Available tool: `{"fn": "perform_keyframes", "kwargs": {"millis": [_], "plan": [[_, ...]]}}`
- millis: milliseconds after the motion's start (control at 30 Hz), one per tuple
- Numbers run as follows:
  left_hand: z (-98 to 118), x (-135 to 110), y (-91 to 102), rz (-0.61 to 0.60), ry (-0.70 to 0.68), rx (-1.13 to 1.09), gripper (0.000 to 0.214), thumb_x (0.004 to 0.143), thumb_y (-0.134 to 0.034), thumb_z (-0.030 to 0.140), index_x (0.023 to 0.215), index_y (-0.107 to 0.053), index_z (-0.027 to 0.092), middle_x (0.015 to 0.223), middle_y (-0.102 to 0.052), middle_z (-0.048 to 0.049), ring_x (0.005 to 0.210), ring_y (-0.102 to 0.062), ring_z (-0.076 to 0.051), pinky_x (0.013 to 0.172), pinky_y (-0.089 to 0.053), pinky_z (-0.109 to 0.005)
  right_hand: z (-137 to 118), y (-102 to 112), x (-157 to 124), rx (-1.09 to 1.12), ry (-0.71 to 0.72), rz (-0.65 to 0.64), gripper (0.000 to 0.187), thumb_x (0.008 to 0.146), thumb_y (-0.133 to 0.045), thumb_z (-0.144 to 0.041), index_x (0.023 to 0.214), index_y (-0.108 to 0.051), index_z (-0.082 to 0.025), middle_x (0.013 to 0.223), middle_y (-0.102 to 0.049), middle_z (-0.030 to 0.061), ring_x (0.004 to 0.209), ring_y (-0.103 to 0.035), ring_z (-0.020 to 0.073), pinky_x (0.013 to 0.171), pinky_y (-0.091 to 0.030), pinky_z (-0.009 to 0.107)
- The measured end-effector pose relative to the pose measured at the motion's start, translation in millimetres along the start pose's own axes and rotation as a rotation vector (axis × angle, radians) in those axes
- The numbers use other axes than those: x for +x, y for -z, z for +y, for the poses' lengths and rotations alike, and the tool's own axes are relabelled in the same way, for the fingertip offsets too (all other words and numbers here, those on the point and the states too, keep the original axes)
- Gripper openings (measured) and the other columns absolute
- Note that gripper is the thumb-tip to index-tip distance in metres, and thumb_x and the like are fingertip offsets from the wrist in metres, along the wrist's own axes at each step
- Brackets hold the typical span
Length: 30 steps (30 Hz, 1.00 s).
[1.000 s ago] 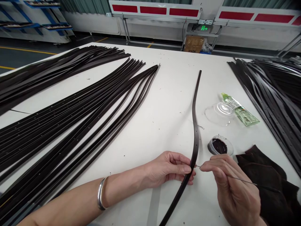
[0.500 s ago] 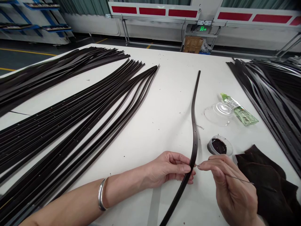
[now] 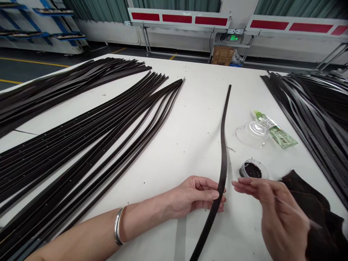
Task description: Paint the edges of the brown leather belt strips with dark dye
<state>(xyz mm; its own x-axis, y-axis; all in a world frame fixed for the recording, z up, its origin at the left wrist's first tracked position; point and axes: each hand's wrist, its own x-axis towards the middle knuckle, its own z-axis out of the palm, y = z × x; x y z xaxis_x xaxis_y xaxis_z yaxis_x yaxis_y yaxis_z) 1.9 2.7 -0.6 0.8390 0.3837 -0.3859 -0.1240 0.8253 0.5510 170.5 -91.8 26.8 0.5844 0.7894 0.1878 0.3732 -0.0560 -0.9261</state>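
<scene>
Because the right hand point(image 3: 282, 214) is smeared by motion blur, its grip is hard to make out; a thin, pale streak crosses it, too blurred to identify, and whether the fingers are closed on anything cannot be told. Its wrist is cut off by the bottom edge, and the hand partly covers a dark folded piece of material point(image 3: 307, 192) at lower right. One long, dark strap point(image 3: 223, 156) with small holes curves down the white table point(image 3: 195, 134), right of center, its near end running out of frame. The left forearm, wearing a silver bangle point(image 3: 117, 226), reaches in from the lower left, its upper part out of view. The left hand point(image 3: 194, 195) pinches the strap, thumb on the facing side, other fingers curled behind and partly hidden. The right hand's fingers point leftward, near the strap but apart from it. Just beyond them sits a small clear cup point(image 3: 241, 171) of dark liquid, its front partly covered by the fingers. Bundles of dark straps point(image 3: 81, 145) at left run past the picture's edge.
</scene>
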Motion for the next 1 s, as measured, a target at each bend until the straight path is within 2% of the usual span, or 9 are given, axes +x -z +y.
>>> {"fn": "perform_keyframes", "kwargs": {"millis": [67, 167, 233, 400, 533, 667, 733, 867, 1000], "plan": [[0.5, 0.1, -0.2, -0.021, -0.006, 0.001, 0.026, 0.073, -0.082, 0.025, 0.092, -0.071, 0.012, 0.085, -0.073, -0.0074, 0.076, -0.07, -0.018, 0.082, -0.054, -0.035, 3.3, -6.8, 3.1, 0.062, -0.118, -0.057, 0.025, 0.084, -0.067, -0.043, 0.088, -0.062, -0.018, 0.095, -0.071, 0.0064, 0.081, -0.072, 0.0202, 0.072, -0.059, 0.031], [0.9, -0.2, -0.4, -0.049, -0.014, 0.005, 0.026, 0.073, -0.082, 0.025, 0.093, -0.072, 0.013, 0.085, -0.073, -0.0072, 0.076, -0.07, -0.018, 0.082, -0.054, -0.035, 10.2, -14.8, 9.9, 0.222, -0.17, -0.14, 0.034, 0.068, -0.082, -0.038, 0.079, -0.056, -0.019, 0.086, -0.068, 0.0032, 0.074, -0.069, 0.017, 0.061, -0.057, 0.025], [0.9, -1.0, -0.9, -0.062, -0.011, 0.009, 0.025, 0.073, -0.082, 0.026, 0.092, -0.072, 0.013, 0.085, -0.073, -0.0072, 0.076, -0.07, -0.018, 0.081, -0.054, -0.035, 12.8, -16.8, 16.8, 0.27, -0.189, -0.154, 0.035, 0.066, -0.084, -0.035, 0.078, -0.055, -0.019, 0.081, -0.065, 0.0015, 0.073, -0.066, 0.0149, 0.063, -0.056, 0.025], [0.8, -4.4, -2.8, -0.122, 0.068, 0.018, 0.028, 0.073, -0.082, 0.028, 0.094, -0.074, 0.012, 0.084, -0.073, -0.0078, 0.076, -0.071, -0.019, 0.081, -0.055, -0.035, 12.4, -13.9, 43.5, 0.296, -0.205, -0.065, 0.039, 0.061, -0.087, -0.035, 0.082, -0.058, -0.019, 0.082, -0.064, 0.0011, 0.072, -0.061, 0.013, 0.064, -0.053, 0.025], [0.8, -5.3, -2.5, -0.091, 0.071, 0.015, 0.027, 0.071, -0.083, 0.026, 0.092, -0.074, 0.012, 0.082, -0.073, -0.007, 0.074, -0.071, -0.018, 0.081, -0.056, -0.035, 11.5, -8.0, 54.6, 0.253, -0.206, -0.075, 0.038, 0.064, -0.086, -0.038, 0.088, -0.064, -0.019, 0.086, -0.067, 0.0025, 0.076, -0.065, 0.0157, 0.068, -0.052, 0.027], [-0.4, -4.2, -1.7, -0.022, 0.051, 0.013, 0.025, 0.071, -0.083, 0.025, 0.09, -0.073, 0.011, 0.081, -0.073, -0.0072, 0.072, -0.07, -0.018, 0.08, -0.057, -0.035, 12.3, 11.2, 54.9, 0.133, -0.066, -0.07, 0.039, 0.085, -0.066, -0.047, 0.114, -0.066, -0.022, 0.112, -0.069, 0.0071, 0.095, -0.068, 0.0213, 0.085, -0.054, 0.037], [-0.6, -3.7, -2.1, 0.015, 0.034, 0.009, 0.024, 0.071, -0.083, 0.024, 0.088, -0.073, 0.012, 0.081, -0.072, -0.0069, 0.071, -0.07, -0.017, 0.078, -0.057, -0.034, 13.9, 24.7, 58.2, -0.013, 0.0, -0.056, 0.039, 0.092, -0.055, -0.049, 0.119, -0.065, -0.024, 0.11, -0.07, 0.0053, 0.091, -0.067, 0.019, 0.086, -0.052, 0.037], [1.9, -2.9, -3.1, 0.021, 0.028, 0.012, 0.021, 0.073, -0.082, 0.023, 0.089, -0.072, 0.012, 0.082, -0.071, -0.0074, 0.072, -0.068, -0.015, 0.077, -0.056, -0.032, 22.1, 42.2, 71.6, -0.398, 0.205, -0.057, 0.035, 0.098, -0.045, -0.045, 0.095, -0.071, -0.022, 0.085, -0.07, 0.0022, 0.08, -0.062, 0.0165, 0.075, -0.048, 0.031], [5.9, -2.5, -4.3, 0.05, 0.038, 0.008, 0.018, 0.073, -0.082, 0.02, 0.084, -0.071, 0.011, 0.079, -0.07, -0.0073, 0.071, -0.066, -0.014, 0.077, -0.056, -0.033, 36.4, 39.2, 81.4, -0.503, 0.401, -0.116, 0.033, 0.1, -0.043, -0.038, 0.079, -0.063, -0.021, 0.076, -0.065, 0.0017, 0.083, -0.058, 0.0172, 0.077, -0.045, 0.031]]}}
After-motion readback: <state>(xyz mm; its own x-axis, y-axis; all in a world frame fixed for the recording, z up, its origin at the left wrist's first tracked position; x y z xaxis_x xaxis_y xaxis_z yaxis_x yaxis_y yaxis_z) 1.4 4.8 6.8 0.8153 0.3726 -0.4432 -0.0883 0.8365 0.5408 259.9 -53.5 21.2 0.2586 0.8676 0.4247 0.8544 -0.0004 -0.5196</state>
